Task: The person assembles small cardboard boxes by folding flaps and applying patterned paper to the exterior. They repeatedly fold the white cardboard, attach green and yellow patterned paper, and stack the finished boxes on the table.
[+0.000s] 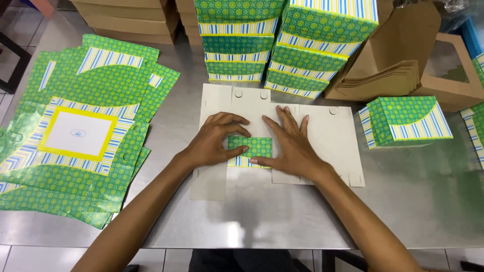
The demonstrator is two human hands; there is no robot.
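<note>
Left hand (214,141) and right hand (290,143), fingers spread flat, press a folded green flap (254,146) onto the flat box blank (322,136) lying mid-desk (413,201); folded boxes (282,45) stacked behind

Pile of flat green printed sheets (80,141) lying at left on steel table (413,201). Stacks of folded green boxes (282,45) standing at back. Single folded box (403,121) sitting at right, brown cardboard boxes (403,60) leaning behind it.
</note>
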